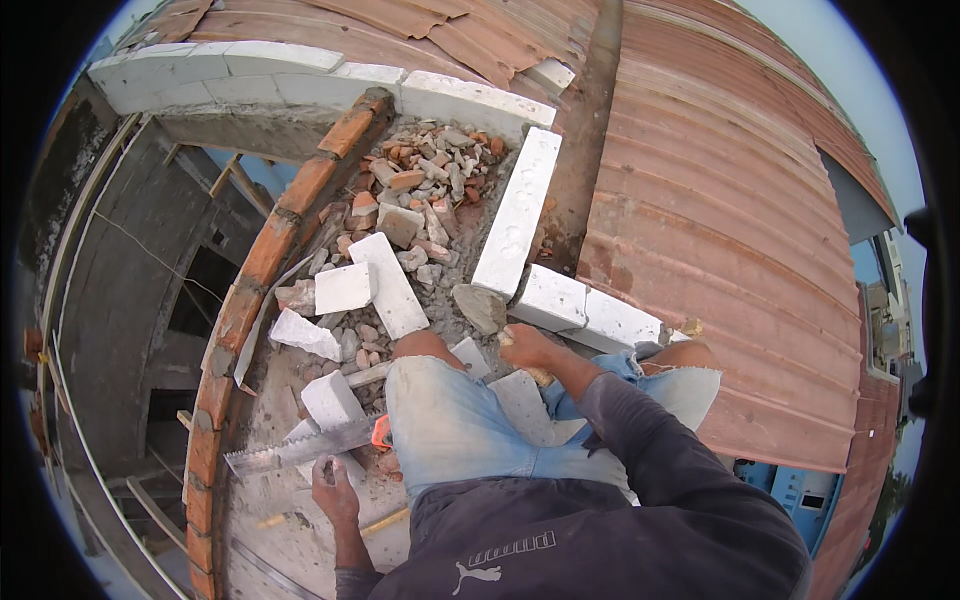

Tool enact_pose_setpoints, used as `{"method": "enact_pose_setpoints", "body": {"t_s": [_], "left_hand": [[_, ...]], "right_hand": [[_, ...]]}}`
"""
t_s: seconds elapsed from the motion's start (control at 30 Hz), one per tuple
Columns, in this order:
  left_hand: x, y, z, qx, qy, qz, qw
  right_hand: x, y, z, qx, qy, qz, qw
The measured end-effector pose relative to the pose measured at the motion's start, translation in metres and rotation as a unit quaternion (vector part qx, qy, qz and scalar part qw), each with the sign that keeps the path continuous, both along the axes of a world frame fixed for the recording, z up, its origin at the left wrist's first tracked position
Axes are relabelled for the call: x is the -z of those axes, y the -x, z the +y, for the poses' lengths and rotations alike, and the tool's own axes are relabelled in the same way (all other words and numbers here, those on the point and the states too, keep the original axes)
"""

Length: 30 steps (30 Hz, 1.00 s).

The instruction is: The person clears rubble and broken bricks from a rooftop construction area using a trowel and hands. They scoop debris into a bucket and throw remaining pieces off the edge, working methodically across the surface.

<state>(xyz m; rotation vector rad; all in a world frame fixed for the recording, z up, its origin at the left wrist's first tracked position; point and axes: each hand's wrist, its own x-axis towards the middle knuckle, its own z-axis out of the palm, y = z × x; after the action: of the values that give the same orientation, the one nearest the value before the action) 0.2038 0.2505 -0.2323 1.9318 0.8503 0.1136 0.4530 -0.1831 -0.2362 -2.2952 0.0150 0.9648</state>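
Note:
My right hand (532, 350) is wrapped round the wooden handle of a trowel. The trowel's grey, mortar-smeared blade (480, 308) lies against the corner where the white block walls meet. Lower left, my left hand (336, 492) hangs just below a handsaw (300, 447), fingers slightly apart and apparently holding nothing. This saw has a long, coarse-toothed blade and an orange-red handle, and rests across white block pieces (332, 400). A long white block (518, 208) tops the wall beyond the trowel, and lower white blocks (553, 297) run off to its right.
Broken bricks and rubble (430, 180) fill the space between the walls, with loose white blocks (388, 285) on top. A curved red-brick edge (262, 258) borders a deep drop on the left. Rusty corrugated roofing (720, 230) spreads to the right.

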Motion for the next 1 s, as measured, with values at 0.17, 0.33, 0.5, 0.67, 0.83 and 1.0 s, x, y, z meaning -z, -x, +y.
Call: {"method": "enact_pose_setpoints", "body": {"t_s": [0.17,0.33,0.5,0.67,0.83,1.0], "left_hand": [[-0.011,0.170,0.094,-0.160,-0.240,0.129,0.949],[0.035,0.201,0.056,-0.311,-0.145,0.236,0.909],[0.050,0.186,0.028,-0.346,-0.026,0.229,0.909],[0.046,0.198,0.023,-0.378,0.040,0.210,0.901],[0.061,0.213,0.015,-0.410,0.095,0.205,0.884],[0.066,0.220,0.010,-0.430,0.138,0.204,0.869]], "right_hand": [[0.083,-0.018,-0.001,-0.040,0.081,-0.108,0.990],[0.105,-0.046,0.008,0.124,-0.051,0.158,0.978],[0.128,-0.050,-0.015,0.118,-0.045,0.153,0.980],[0.108,-0.005,-0.031,-0.020,0.168,-0.099,0.981],[0.041,0.032,-0.010,0.048,0.247,-0.114,0.961],[0.012,0.043,-0.002,0.097,0.165,-0.194,0.962]]}}
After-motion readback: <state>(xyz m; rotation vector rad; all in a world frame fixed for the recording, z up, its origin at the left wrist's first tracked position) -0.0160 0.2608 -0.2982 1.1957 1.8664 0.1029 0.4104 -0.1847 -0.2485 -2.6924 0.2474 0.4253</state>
